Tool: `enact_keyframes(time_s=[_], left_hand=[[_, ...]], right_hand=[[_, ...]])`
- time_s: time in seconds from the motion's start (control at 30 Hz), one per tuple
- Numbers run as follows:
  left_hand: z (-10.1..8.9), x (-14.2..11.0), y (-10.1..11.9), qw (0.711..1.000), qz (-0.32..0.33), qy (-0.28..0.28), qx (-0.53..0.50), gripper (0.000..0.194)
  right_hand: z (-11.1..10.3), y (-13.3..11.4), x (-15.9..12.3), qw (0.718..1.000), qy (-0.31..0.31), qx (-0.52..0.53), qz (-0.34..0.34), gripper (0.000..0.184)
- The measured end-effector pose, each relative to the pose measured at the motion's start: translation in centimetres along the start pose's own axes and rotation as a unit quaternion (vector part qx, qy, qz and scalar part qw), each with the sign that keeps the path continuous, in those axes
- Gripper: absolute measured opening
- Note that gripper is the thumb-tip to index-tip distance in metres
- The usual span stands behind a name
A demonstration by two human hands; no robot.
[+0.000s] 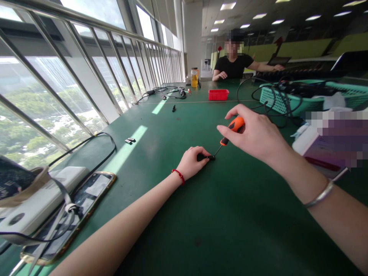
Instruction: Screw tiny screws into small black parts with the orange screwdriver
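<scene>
Screwdriver (236, 124): our right hand (255, 132) clasps it, thumb and forefinger apart;
Black piece (212, 157): our left hand (192, 163) pinches it, seemingly steadying it beneath the tip;

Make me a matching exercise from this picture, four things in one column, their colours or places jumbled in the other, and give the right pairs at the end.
Column one
1. Screwdriver
2. Small black part
3. Small box
4. Phone

Column two
A. Plain red
B. Lying flat beside a white device, with cords across it
C. Orange and black handle
D. Between the fingers of the left hand

Right pairs: 1-C, 2-D, 3-A, 4-B
</scene>
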State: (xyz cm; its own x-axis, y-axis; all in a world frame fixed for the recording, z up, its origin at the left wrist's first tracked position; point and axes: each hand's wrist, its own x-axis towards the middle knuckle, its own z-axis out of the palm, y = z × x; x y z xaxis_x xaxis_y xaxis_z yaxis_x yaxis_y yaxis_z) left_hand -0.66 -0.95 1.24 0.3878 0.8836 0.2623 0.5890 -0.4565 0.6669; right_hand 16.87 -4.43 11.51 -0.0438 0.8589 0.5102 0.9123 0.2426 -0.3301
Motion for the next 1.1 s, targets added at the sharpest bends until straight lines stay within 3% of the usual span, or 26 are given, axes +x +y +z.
enact_keyframes(time_s=[0.1, 0.2, 0.33, 0.5, 0.63, 0.77, 0.93, 1.03, 1.1], left_hand=[[0.06, 0.05, -0.13, 1.0, 0.001, 0.001, 0.001, 0.007], [0.11, 0.08, -0.19, 1.0, -0.002, 0.004, 0.006, 0.008], [0.14, 0.14, -0.28, 1.0, 0.004, 0.004, 0.007, 0.008], [0.12, 0.12, -0.33, 1.0, 0.011, 0.001, 0.003, 0.008], [0.03, 0.05, -0.15, 1.0, 0.006, -0.005, 0.005, 0.009], [-0.05, 0.06, -0.04, 1.0, 0.005, -0.006, 0.009, 0.009], [0.01, 0.12, -0.06, 1.0, -0.001, -0.008, 0.014, 0.01], [-0.01, 0.11, 0.03, 1.0, -0.007, -0.01, 0.012, 0.01], [-0.07, 0.09, 0.12, 1.0, -0.008, -0.012, 0.011, 0.011]], right_hand=[[0.04, -0.01, 0.02, 1.0, -0.003, -0.008, -0.003, 0.031], [0.07, -0.05, 0.02, 1.0, 0.003, 0.02, -0.009, 0.017], [0.15, -0.1, -0.04, 0.999, -0.001, 0.049, -0.004, 0.029], [0.27, 0.07, 0.07, 1.0, 0.011, 0.015, 0.004, 0.031], [0.46, 0.21, 0.13, 0.998, 0.01, 0.058, -0.022, 0.018], [0.57, 0.2, 0.05, 0.998, 0.011, 0.062, -0.024, 0.031], [0.51, 0.22, 0.11, 1.0, 0.03, 0.007, 0.001, 0.03], [0.59, 0.35, 0.16, 0.999, 0.026, 0.031, -0.014, 0.019], [0.74, 0.44, 0.15, 0.998, 0.025, 0.049, -0.025, 0.025]])
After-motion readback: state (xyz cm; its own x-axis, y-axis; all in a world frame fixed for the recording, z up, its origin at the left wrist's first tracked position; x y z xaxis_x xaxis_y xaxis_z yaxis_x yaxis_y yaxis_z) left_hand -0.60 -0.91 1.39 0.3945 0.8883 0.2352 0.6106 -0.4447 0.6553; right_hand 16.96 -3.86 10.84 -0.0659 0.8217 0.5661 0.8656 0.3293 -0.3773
